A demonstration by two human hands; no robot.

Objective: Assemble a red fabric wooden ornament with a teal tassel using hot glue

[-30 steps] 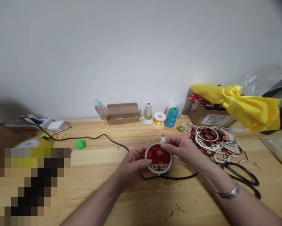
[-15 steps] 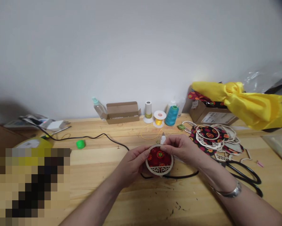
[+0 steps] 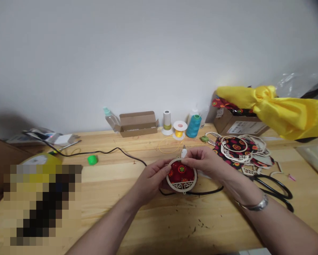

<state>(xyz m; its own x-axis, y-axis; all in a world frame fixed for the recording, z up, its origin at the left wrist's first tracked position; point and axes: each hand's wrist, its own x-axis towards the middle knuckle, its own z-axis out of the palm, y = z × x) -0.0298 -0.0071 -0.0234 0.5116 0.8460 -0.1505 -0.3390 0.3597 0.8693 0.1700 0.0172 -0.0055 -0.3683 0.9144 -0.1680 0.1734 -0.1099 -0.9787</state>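
Between my two hands is a round ornament (image 3: 180, 175), dark red patterned fabric in a pale ring with latticework along its lower part. My left hand (image 3: 154, 177) pinches its left edge, thumb on the front face and fingers behind, partly hidden. At the upper right of the rim, my right hand (image 3: 201, 161) grips with thumb and bent fingers. Just behind the ornament shows the white-and-grey tip of a tool (image 3: 184, 152), its body hidden. A black cord (image 3: 205, 192) runs behind and below the ornament on the tabletop.
Lattice frames and fabric pieces (image 3: 237, 148) lie right, near black-handled scissors (image 3: 274, 187). Along the wall stand an open cardboard box (image 3: 139, 131), a yellow thread spool (image 3: 179, 131) and a teal thread cone (image 3: 193, 126). A green cap (image 3: 92, 160) sits left. Yellow cloth (image 3: 286, 113) drapes a carton.
My left thumb has shifted up from the fabric's lower left to the upper left rim. The ornament has turned slightly and sits a little farther right. My right hand keeps its grip.
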